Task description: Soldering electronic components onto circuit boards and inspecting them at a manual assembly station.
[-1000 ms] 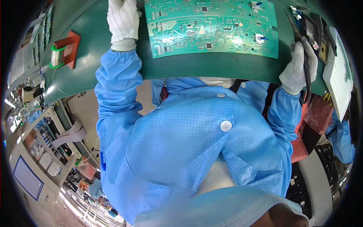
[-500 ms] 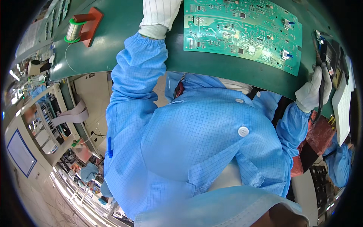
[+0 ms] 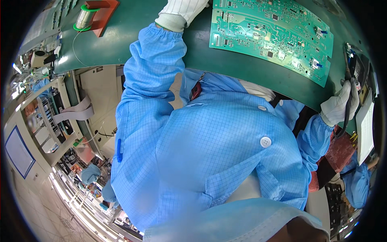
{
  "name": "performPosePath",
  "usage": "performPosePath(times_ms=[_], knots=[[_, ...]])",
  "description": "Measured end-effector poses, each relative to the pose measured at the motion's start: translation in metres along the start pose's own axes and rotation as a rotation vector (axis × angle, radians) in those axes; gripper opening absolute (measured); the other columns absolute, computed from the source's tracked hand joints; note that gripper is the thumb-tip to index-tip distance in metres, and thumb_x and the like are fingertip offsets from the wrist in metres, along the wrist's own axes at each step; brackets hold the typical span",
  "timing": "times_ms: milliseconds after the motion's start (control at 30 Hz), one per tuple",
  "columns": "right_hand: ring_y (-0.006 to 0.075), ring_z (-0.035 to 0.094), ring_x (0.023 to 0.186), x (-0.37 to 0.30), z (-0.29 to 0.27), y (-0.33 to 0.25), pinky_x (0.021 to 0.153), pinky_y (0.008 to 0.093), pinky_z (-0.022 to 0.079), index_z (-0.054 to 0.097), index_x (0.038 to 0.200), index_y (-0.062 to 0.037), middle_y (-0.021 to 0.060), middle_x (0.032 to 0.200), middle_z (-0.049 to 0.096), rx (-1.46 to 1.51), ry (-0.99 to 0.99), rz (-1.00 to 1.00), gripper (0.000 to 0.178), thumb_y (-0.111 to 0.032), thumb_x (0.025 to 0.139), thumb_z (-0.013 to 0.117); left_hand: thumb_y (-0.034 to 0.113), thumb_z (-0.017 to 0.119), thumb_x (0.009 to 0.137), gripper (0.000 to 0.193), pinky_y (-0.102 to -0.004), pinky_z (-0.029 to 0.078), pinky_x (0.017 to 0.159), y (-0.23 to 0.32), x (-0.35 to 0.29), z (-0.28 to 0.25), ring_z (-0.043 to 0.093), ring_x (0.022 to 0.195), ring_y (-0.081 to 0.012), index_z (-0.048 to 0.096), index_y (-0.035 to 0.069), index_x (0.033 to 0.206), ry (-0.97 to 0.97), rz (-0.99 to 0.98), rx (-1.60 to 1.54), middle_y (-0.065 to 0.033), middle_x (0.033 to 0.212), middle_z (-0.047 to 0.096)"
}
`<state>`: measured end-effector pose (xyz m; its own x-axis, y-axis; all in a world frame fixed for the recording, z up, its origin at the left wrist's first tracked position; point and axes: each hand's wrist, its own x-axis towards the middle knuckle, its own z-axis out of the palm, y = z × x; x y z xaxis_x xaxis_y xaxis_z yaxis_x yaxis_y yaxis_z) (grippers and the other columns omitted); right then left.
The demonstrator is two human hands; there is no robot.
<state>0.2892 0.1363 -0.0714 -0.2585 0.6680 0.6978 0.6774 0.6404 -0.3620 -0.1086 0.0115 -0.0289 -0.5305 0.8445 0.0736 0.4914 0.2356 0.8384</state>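
1. The two green circuit boards [image 3: 266, 44] lie flat, edge to edge, on the green tabletop [image 3: 199, 48]. They now sit farther right and more slanted in view than a second ago; the wire spool [image 3: 84, 19], well to their left on its red stand [image 3: 107, 18], has shifted too. That suggests the head turned, not that the boards moved.

2. The left hand [image 3: 183, 9], in a striped white glove, is just left of the boards. The upper edge cuts off its fingers, so I cannot tell whether they are spread or pinching, or whether they touch a board.

3. The right hand [image 3: 338, 105], also gloved, is near the boards' lower right corner, its fingers closed around a dark cabled tool [image 3: 347, 68], as they were earlier.

4. The tool points away beside the boards, so the work on them seems unadvanced over this second.
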Motion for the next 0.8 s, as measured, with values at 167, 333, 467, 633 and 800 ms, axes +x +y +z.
performPosePath(times_ms=[167, 333, 467, 633, 800], knots=[[0.0223, 0.071, 0.091, -0.001, -0.001, 0.004, 0.084, 0.0308, 0.058, 0.064, 0.109, 0.0119, 0.0205, 0.108, 0.069, -0.103, -0.006, -0.105, 0.022, -0.005, 0.094, 0.064, 0.020, 0.066, 0.090, 0.028, -0.0284, 0.052, 0.066, 0.000, 0.004, -0.005, 0.063, 0.077, -0.0154, 0.051, -0.002, 0.100, -0.118, -0.094, -0.032, -0.0115, 0.086, 0.064], [0.0243, 0.071, 0.093, -0.003, 0.002, 0.009, 0.084, 0.0306, 0.059, 0.067, 0.111, 0.0051, 0.0169, 0.109, 0.067, -0.174, 0.058, -0.114, 0.019, -0.005, 0.095, 0.064, 0.012, 0.066, 0.087, 0.024, -0.0249, 0.050, 0.067, -0.005, 0.002, -0.008, 0.060, 0.078, -0.0132, 0.051, 0.000, 0.101, -0.183, -0.070, -0.474, -0.0089, 0.097, 0.064], [0.0257, 0.071, 0.097, -0.006, 0.002, 0.011, 0.085, 0.0318, 0.059, 0.069, 0.109, 0.0032, 0.0166, 0.110, 0.067, -0.099, 0.072, -0.070, 0.017, -0.005, 0.095, 0.064, 0.010, 0.066, 0.086, 0.023, -0.0246, 0.050, 0.067, -0.002, 0.001, -0.012, 0.060, 0.077, -0.0125, 0.051, 0.001, 0.101, -0.185, -0.081, -0.513, -0.0097, 0.097, 0.065], [0.0257, 0.069, 0.105, -0.005, 0.002, 0.013, 0.091, 0.0327, 0.058, 0.069, 0.109, 0.0024, 0.0173, 0.112, 0.067, -0.199, 0.062, -0.122, 0.017, -0.006, 0.094, 0.065, 0.009, 0.067, 0.085, 0.023, -0.0244, 0.050, 0.067, 0.000, -0.001, -0.011, 0.060, 0.077, -0.0123, 0.051, 0.000, 0.100, -0.160, -0.081, -0.511, -0.0098, 0.098, 0.065], [0.0177, 0.067, 0.085, 0.001, -0.001, -0.020, 0.073, 0.0272, 0.054, 0.067, 0.109, 0.0053, 0.0180, 0.108, 0.070, 0.117, 0.106, 0.145, 0.020, -0.007, 0.093, 0.065, 0.007, 0.067, 0.085, 0.022, -0.0246, 0.050, 0.067, -0.010, 0.000, -0.007, 0.059, 0.077, -0.0124, 0.050, 0.001, 0.098, -0.228, 0.008, -0.673, -0.0106, 0.100, 0.065]])
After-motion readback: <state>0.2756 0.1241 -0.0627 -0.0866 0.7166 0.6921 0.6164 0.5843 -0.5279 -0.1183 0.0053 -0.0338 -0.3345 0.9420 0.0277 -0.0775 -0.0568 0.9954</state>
